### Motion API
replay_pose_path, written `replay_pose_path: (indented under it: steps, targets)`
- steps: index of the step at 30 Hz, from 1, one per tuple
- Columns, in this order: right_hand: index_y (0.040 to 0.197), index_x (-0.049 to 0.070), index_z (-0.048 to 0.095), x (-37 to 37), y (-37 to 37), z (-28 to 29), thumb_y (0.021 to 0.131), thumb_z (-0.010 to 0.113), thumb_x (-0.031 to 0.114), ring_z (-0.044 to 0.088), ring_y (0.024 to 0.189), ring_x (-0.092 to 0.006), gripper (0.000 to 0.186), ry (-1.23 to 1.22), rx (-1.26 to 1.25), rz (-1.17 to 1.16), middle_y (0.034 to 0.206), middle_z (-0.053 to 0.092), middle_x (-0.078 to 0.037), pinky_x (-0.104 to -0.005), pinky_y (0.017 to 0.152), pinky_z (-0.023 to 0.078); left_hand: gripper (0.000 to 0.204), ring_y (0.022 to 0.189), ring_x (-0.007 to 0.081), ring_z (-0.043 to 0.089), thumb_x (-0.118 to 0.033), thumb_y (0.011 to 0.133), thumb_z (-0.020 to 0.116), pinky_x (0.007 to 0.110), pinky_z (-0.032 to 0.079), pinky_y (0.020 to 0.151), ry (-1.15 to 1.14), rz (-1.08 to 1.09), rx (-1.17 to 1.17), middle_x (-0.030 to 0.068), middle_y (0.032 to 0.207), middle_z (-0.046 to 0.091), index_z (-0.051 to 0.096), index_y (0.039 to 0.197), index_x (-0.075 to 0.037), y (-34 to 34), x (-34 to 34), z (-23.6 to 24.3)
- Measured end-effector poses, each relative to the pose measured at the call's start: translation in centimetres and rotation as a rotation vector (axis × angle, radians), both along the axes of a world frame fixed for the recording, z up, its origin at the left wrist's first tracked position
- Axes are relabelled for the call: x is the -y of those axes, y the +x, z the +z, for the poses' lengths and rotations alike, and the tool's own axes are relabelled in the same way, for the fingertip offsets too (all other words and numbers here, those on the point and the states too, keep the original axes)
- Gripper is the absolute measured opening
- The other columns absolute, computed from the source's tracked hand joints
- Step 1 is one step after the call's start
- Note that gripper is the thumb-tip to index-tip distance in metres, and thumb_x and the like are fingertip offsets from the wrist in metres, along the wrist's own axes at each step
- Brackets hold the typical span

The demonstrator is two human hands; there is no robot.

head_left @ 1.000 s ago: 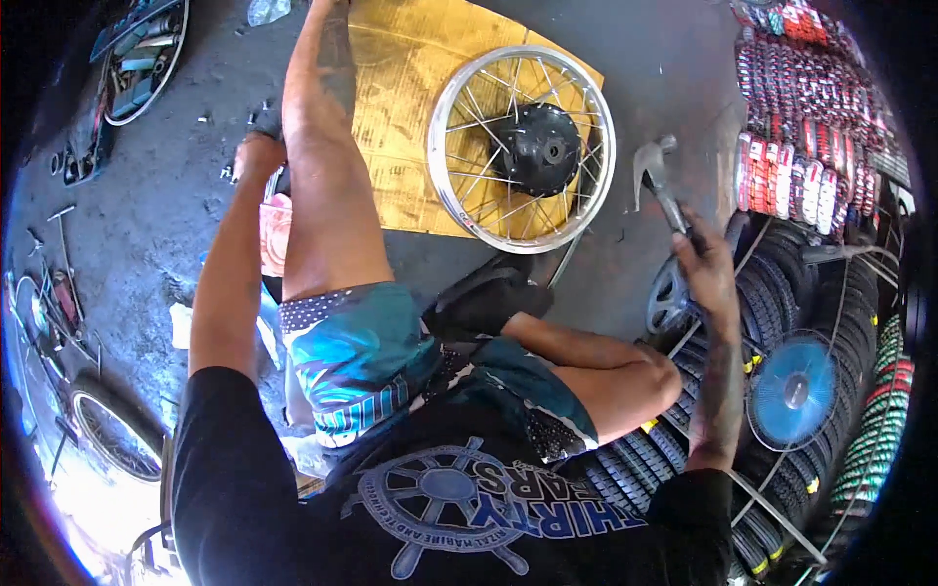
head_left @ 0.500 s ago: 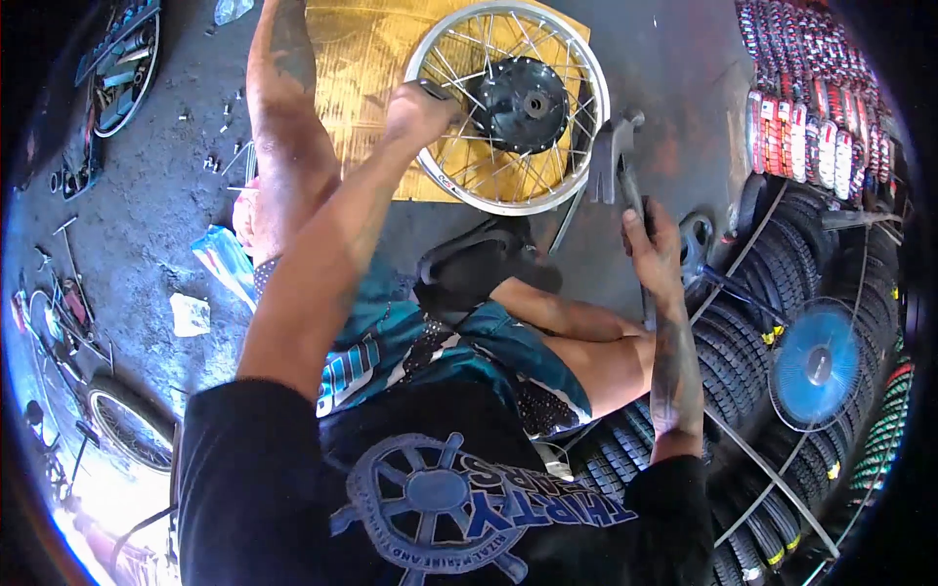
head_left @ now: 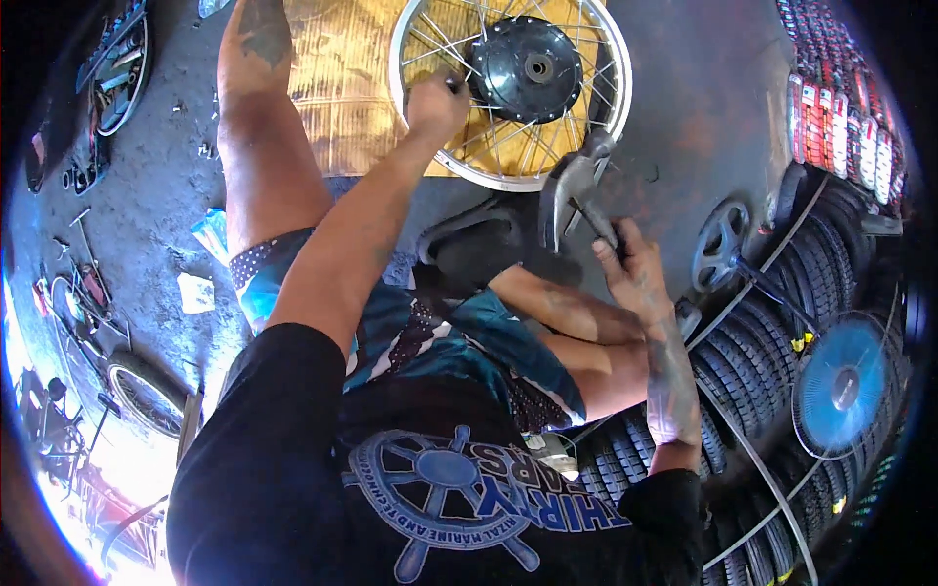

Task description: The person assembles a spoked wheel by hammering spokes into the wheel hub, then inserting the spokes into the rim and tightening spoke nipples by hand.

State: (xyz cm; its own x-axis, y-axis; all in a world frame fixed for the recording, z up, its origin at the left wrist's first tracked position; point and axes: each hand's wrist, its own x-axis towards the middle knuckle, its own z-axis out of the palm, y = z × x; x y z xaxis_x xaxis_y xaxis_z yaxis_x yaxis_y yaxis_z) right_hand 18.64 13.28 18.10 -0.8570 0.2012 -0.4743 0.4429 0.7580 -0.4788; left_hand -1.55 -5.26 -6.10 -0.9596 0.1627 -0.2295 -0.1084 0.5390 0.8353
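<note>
A spoked wheel (head_left: pixel 411 146) with a silver rim lies flat on a yellow-brown ribbed sheet, its black hub (head_left: pixel 528 73) facing up. My left hand (head_left: pixel 437 109) is closed in a fist over the spokes at the wheel's left side. A small dark end shows at the fist; the rest of what it holds is hidden. In my right hand (head_left: pixel 635 266) is a claw hammer (head_left: pixel 569 188), gripped by its handle. Its head is raised at the lower right edge of the rim and overlaps it in view; I cannot tell whether they touch.
The ribbed sheet (head_left: pixel 332 117) lies on dark floor beyond my bent legs. Stacked tyres (head_left: pixel 743 366) and a blue fan (head_left: pixel 842 386) stand at right, near a dark spoked handwheel (head_left: pixel 721 246). Packaged goods (head_left: pixel 831 127) line the far right. A bicycle wheel (head_left: pixel 147 396) is at left.
The hammer has swung down and left toward the rim and turned in my right hand. My left fist sits farther right over the spokes. The whole view has shifted slightly.
</note>
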Motion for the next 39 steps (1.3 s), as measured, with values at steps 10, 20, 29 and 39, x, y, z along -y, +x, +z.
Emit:
replay_pose_path:
  steps: [10, 20, 29, 39]
  targets:
    - [0.107, 0.003, 0.058, 1.2, -5.8, -6.3, 0.090, 0.060, 0.023, 0.066, 0.065, -0.0322, 0.026, 0.091, -0.179, 0.142, 0.070, 0.063, -0.018, -0.0393, 0.058, 0.049, 0.025, 0.091, 0.0341, 0.064, -0.027, 0.091, 0.053, 0.045, 0.051, 0.080, -0.079, -0.233, -0.003, 0.0146, 0.098, 0.067, 0.061, 0.114, -0.021, 1.2, -1.1, 0.3]
    - [0.096, 0.001, 0.053, 2.6, -11.8, -8.4, 0.086, 0.064, 0.022, 0.062, 0.065, -0.0409, 0.026, 0.246, 0.023, 0.261, 0.065, 0.060, -0.021, -0.0442, 0.057, 0.048, 0.028, 0.090, 0.0328, 0.065, -0.025, 0.085, 0.056, 0.045, 0.054, 0.072, -0.053, -0.315, -0.141, 0.0116, 0.110, 0.062, 0.061, 0.112, -0.019, 2.0, -0.8, -0.7]
    - [0.107, 0.001, 0.058, 1.5, -10.7, -8.8, 0.086, 0.060, 0.018, 0.066, 0.071, -0.0376, 0.027, 0.361, 0.074, 0.326, 0.079, 0.065, -0.021, -0.0423, 0.063, 0.052, 0.028, 0.095, 0.0300, 0.063, -0.019, 0.080, 0.060, 0.045, 0.052, 0.079, 0.042, -0.285, -0.132, 0.0092, 0.100, 0.064, 0.061, 0.109, -0.021, 2.2, -1.0, -1.2]
    - [0.088, 0.002, 0.054, 2.3, -11.3, -8.3, 0.080, 0.069, 0.025, 0.063, 0.062, -0.0396, 0.028, 0.276, -0.103, 0.364, 0.067, 0.062, -0.018, -0.0438, 0.053, 0.050, 0.040, 0.098, 0.0320, 0.062, -0.032, 0.080, 0.064, 0.042, 0.052, 0.079, -0.052, -0.393, -0.265, 0.0106, 0.108, 0.062, 0.058, 0.116, -0.017, 1.7, -0.8, -2.1]
